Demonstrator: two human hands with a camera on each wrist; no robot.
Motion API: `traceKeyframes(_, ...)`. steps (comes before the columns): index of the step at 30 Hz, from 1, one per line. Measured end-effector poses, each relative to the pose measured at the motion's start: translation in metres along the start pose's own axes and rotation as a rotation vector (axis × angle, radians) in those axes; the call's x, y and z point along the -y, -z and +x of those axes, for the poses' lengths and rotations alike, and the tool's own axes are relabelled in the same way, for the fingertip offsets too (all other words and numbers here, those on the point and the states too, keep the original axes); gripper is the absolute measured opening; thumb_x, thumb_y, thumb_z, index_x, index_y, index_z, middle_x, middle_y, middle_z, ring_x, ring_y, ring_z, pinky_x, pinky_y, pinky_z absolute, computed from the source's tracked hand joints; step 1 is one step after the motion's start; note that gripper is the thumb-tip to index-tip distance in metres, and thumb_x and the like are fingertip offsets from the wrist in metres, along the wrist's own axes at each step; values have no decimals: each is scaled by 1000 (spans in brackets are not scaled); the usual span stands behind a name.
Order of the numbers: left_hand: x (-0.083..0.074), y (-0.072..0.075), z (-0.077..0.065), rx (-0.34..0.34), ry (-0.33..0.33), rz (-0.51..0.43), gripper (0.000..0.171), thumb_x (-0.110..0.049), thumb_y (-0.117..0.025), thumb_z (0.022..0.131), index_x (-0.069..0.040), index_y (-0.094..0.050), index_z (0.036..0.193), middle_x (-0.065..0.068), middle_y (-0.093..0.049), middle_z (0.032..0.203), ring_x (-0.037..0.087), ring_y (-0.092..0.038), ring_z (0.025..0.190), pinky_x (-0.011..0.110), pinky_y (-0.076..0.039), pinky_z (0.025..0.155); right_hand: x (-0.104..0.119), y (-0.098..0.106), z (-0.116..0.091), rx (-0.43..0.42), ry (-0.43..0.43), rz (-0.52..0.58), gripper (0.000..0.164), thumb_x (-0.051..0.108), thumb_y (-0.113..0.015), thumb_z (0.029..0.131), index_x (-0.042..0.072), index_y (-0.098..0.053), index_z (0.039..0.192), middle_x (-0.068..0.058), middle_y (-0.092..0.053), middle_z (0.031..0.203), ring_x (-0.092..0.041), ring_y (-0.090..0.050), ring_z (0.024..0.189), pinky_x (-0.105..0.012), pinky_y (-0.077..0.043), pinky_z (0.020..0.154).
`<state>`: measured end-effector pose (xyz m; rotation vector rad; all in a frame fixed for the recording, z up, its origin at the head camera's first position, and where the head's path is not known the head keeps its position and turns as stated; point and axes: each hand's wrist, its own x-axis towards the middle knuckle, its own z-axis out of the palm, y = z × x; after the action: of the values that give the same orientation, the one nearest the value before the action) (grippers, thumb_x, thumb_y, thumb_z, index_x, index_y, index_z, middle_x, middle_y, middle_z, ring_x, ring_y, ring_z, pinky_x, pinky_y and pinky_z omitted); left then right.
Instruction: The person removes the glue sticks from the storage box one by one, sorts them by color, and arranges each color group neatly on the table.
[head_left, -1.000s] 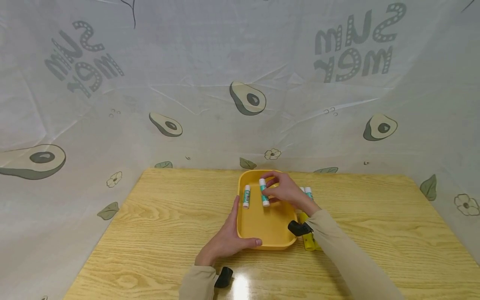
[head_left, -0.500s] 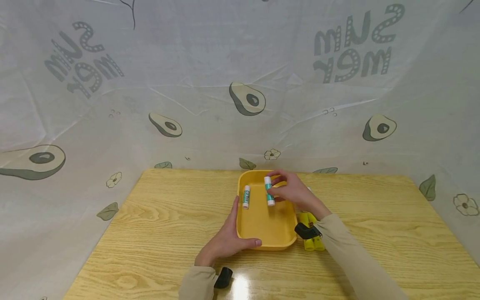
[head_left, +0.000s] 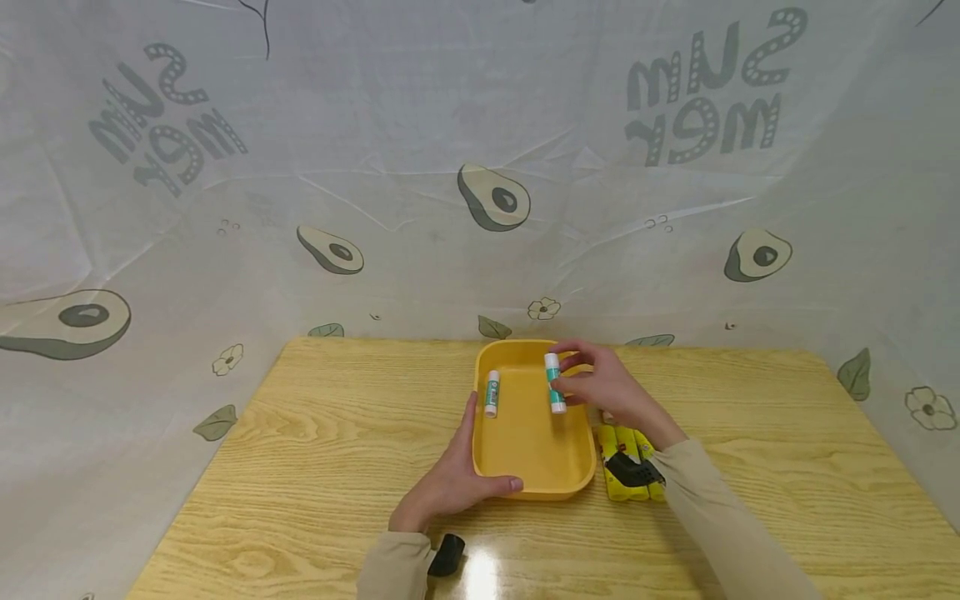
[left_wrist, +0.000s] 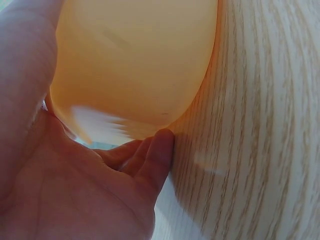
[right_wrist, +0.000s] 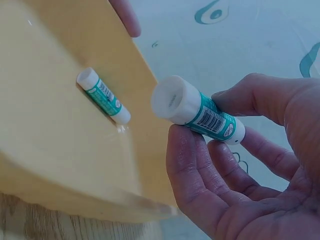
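Observation:
My right hand (head_left: 603,387) pinches a white and teal glue stick (head_left: 555,385) between thumb and fingers, over the right side of a yellow plastic tray (head_left: 532,458). In the right wrist view the held glue stick (right_wrist: 210,120) points its white end toward the camera, barcode showing. A second glue stick (head_left: 492,394) lies inside the tray along the left wall. My left hand (head_left: 450,479) holds the tray's near left corner, thumb along the front wall and fingers along the left side. Up close, its fingers (left_wrist: 157,155) press against the tray's outer wall.
Several yellow cylinders (head_left: 626,479) lie side by side on the wooden table (head_left: 337,433), right of the tray and partly behind the right wrist's black camera (head_left: 633,471). A white-ended item (head_left: 607,417) shows under the right forearm. A printed curtain (head_left: 420,250) hangs behind the table.
My right hand has moved to the right with the glue stick, from the tray's middle toward its right wall. More yellow cylinders have come into sight. The left hand and tray stay put.

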<state>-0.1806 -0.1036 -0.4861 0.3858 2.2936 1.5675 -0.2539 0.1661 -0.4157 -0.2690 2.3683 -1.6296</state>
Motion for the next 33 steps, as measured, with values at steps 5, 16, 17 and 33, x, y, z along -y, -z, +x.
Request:
traceKeyframes(5,0,0,0,-3,-4,3,134,-45,-89,77,-37,14,163,10,-13,172,30,-35,147,61,-22,124,-1,5,-8,8,20,9,52,12,-71,95,4,-51,142,-25,-55,130,-26,-70,97,-40,-63,82)
traceKeyframes(16,1,0,1,-9,-7,3,135,-47,-90,75,-39,13,163,9,-12,172,29,-31,150,60,-20,125,-10,23,-22,-25,24,10,57,14,-73,95,4,-49,145,-26,-54,133,-26,-70,98,-43,-63,82)
traceKeyframes(17,1,0,1,-9,-6,6,135,-47,-90,75,-39,13,163,10,-12,172,29,-31,150,60,-20,125,-11,24,-23,-28,22,5,57,15,-72,95,4,-49,146,-26,-54,133,-26,-69,98,-44,-63,82)
traceKeyframes(33,1,0,0,-12,-5,13,137,-47,-90,74,-36,13,164,11,-13,172,30,-32,149,60,-20,125,-27,39,-36,-81,-26,-34,58,18,-72,96,6,-47,147,-27,-52,135,-24,-68,98,-39,-63,81)
